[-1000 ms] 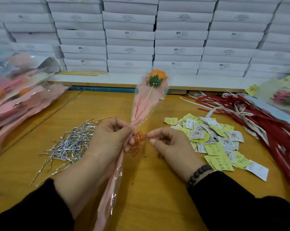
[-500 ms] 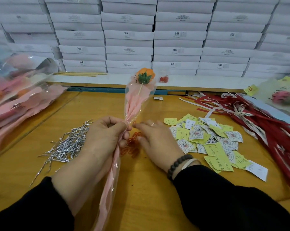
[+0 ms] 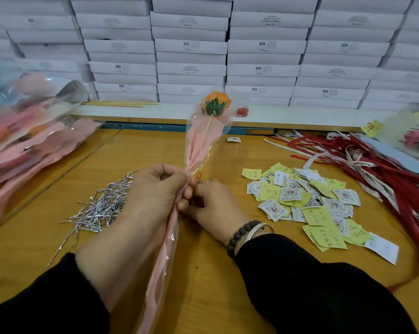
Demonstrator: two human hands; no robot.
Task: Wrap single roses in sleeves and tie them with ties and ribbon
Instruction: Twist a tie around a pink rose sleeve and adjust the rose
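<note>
Left hand [image 3: 153,191] curled round the gathered neck of one pink-and-clear sleeve [image 3: 204,141]; right hand [image 3: 213,203] just beside it on the right, fingers bent in against the same neck and touching orange-red clips [image 3: 198,175] there. Cannot tell whether the right hand actually pinches a clip or only rests on the small heap under it.

One orange rose [image 3: 216,101] with green sepals, on a thin stick, inside the sleeve, up and away from the grip, tilted slightly right. Sleeve tail running down from the grip toward the body, between the two black sleeves.

Bare wooden table [image 3: 213,273] below the grip on both sides of the tail. Farther ahead, a white ledge, then a wall of stacked white boxes [image 3: 191,47].

Left of the grip, just beside the left hand, one loose heap of silver twist ties [image 3: 102,208], too many to count. Farther left, a pile of finished wrapped roses [image 3: 30,141], blurred, count unclear. Right of the grip, near but apart, one scatter of yellow notes and round-printed tags [image 3: 307,206]. Beyond that, well apart, a tangle of red and white ribbon [image 3: 382,165] along the right edge. One stray tag [image 3: 233,139] ahead, one red clip bunch [image 3: 242,111] on the ledge.
</note>
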